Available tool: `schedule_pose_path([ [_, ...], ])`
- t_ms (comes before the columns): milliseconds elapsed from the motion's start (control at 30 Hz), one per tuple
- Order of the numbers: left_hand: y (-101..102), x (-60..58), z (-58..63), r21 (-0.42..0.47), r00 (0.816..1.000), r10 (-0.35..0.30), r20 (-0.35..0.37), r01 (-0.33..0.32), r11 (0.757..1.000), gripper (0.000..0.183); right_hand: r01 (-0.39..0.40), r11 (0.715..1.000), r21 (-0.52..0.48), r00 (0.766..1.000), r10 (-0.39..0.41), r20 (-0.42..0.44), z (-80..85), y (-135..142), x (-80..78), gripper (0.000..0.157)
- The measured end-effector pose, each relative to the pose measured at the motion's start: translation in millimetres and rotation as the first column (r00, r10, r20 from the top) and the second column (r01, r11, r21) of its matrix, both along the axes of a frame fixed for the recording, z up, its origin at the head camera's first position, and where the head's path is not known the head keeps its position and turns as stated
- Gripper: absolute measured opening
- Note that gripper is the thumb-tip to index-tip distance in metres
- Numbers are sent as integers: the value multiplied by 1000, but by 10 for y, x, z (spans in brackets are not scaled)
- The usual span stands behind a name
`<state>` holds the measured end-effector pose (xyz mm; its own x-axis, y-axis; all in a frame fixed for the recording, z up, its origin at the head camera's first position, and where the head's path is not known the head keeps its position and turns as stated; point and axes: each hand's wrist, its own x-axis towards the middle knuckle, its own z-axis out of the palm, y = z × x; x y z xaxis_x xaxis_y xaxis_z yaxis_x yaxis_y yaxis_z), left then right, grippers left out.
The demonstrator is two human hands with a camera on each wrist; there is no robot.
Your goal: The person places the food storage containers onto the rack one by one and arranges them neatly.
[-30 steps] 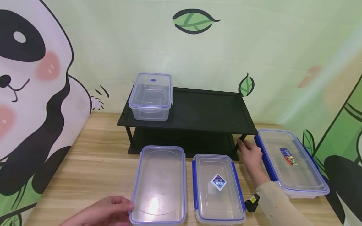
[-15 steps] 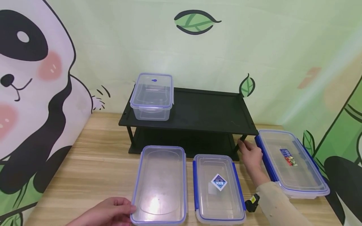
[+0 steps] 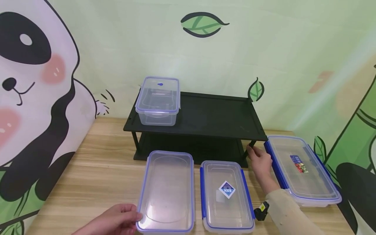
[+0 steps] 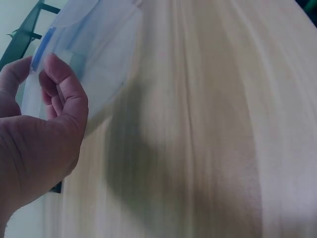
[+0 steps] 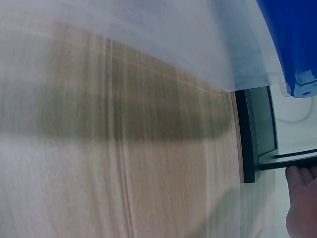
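My left hand (image 3: 117, 218) pinches the near left edge of a clear food container (image 3: 168, 192) with a pale blue-edged lid, in front of the rack. In the left wrist view the thumb and forefinger of that hand (image 4: 47, 116) are at the container's rim (image 4: 42, 47). My right hand (image 3: 260, 164) holds the front right post (image 3: 249, 148) of a black two-tier rack (image 3: 217, 114); in the right wrist view the fingertips (image 5: 293, 173) meet the post. A second clear container (image 3: 227, 212) with blue side clips and a diamond sticker lies between the hands.
A clear container (image 3: 158, 98) stands on the rack's top tier at the left. A larger blue-clipped container (image 3: 305, 182) lies right of the rack, close by the right forearm. Behind the wooden table (image 3: 88, 169) hangs a printed panda backdrop (image 3: 211, 58).
The container in my left hand has shifted slightly, its far edge a little higher and the glare on its lid displaced. My right hand stays on the rack post.
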<state>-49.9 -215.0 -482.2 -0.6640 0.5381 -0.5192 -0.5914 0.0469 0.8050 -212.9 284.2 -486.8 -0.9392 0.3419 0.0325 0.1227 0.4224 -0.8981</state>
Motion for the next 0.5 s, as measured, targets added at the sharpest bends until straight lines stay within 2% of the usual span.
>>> schedule_pose_path([
  [133,-4,-28,20,28,1000,-7,5,7,1000,22,2,1000,6,1000,-2,-1,-4,-1,-10,51],
  [333,7,-36,50,50,999,5,-32,-3,999,12,2,1000,7,1000,-2,-10,-13,9,-18,51],
  [500,-3,-38,69,46,999,10,-47,-8,999,11,-3,1000,11,1000,3,-2,-14,15,-14,53],
])
